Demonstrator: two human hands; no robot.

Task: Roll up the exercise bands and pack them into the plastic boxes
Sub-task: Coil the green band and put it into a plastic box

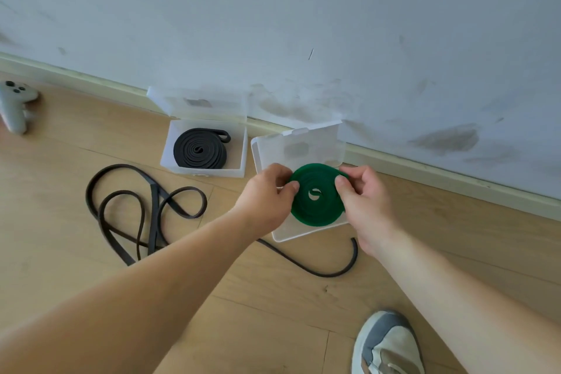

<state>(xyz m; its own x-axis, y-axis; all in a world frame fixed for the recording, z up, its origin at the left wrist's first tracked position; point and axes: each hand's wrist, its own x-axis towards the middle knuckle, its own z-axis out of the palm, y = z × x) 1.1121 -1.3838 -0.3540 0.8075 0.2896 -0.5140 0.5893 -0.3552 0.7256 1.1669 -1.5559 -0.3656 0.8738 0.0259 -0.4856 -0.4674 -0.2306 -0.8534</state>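
**Light:** soft, even daylight, moderately bright; source not in view.
**Colour cast:** cool blue-grey on the wall (303,9) above the green band (317,200); warm tan on the floor (273,297) below it.
**Shadows:** faint and diffuse; a thin dark edge along the loose black band (153,222), left of the green band.
**Glare:** none strong; a pale sheen on the clear lid (315,143) just above the green band.
**Distortion:** wide-angle; the skirting board (455,181) behind the green band bows, and the forearms (136,288) below it stretch toward the bottom edge.
**Sharpness:** fair around the green band, with a general compression softness; the controller (15,106) far to its left and the shoe (387,343) to its lower right are soft.
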